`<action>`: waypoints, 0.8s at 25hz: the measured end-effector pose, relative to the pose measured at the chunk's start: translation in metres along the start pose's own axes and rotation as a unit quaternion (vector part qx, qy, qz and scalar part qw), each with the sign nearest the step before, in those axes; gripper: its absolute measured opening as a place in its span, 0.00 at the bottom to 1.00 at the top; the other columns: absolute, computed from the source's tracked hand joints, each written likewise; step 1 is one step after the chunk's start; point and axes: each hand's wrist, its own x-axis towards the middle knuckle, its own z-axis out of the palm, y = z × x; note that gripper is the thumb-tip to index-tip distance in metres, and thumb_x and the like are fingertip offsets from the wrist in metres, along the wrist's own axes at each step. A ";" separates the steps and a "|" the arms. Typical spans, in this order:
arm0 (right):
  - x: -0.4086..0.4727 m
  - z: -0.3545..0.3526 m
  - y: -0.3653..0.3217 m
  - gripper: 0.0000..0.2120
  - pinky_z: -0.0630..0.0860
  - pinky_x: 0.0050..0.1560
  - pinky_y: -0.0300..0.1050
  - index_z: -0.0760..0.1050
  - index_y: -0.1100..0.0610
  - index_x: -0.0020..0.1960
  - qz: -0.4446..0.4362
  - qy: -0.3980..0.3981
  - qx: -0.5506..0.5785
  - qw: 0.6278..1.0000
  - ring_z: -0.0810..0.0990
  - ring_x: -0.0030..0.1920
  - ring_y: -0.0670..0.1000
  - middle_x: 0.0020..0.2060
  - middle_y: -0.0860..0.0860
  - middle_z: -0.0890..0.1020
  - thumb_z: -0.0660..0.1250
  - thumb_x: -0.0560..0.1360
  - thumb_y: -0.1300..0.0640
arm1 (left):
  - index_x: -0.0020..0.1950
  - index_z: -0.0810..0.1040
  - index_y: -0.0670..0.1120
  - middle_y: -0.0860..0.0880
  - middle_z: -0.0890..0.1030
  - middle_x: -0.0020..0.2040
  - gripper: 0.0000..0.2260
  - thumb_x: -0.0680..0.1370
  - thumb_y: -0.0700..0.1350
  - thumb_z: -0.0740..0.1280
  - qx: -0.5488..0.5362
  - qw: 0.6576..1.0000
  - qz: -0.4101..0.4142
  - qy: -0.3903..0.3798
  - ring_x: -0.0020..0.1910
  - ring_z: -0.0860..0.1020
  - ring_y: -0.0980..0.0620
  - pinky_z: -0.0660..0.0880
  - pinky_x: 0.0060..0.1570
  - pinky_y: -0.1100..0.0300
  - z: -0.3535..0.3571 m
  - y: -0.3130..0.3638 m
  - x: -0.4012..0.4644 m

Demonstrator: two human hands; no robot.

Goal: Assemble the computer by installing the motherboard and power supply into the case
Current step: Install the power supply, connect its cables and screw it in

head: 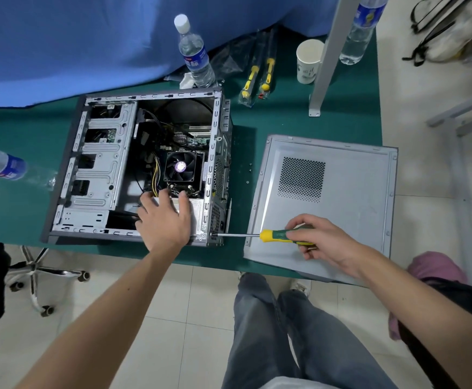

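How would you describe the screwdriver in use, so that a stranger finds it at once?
Start at the open computer case on the green table. At its near right corner, a thin shaft leads to the screwdriver in the right hand. Unlike the two bagged screwdrivers behind, it is unwrapped and yellow-green.

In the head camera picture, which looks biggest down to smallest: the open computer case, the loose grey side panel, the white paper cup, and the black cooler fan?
1. Open grey metal computer case
2. Loose grey metal side panel, only slightly smaller and nearer the camera, so unsure
3. Black square cooler fan
4. White paper cup, close to the fan in size and farther away, so unsure
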 end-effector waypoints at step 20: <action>0.007 -0.005 0.009 0.03 0.71 0.31 0.42 0.77 0.60 0.48 0.007 -0.004 0.015 1.000 0.74 0.30 0.50 0.34 0.54 0.79 0.68 0.77 0.60 | 0.56 0.73 0.46 0.40 0.68 0.67 0.26 0.78 0.65 0.48 -0.024 0.999 -0.002 0.029 0.61 0.69 0.38 0.67 0.57 0.43 0.002 0.002 0.000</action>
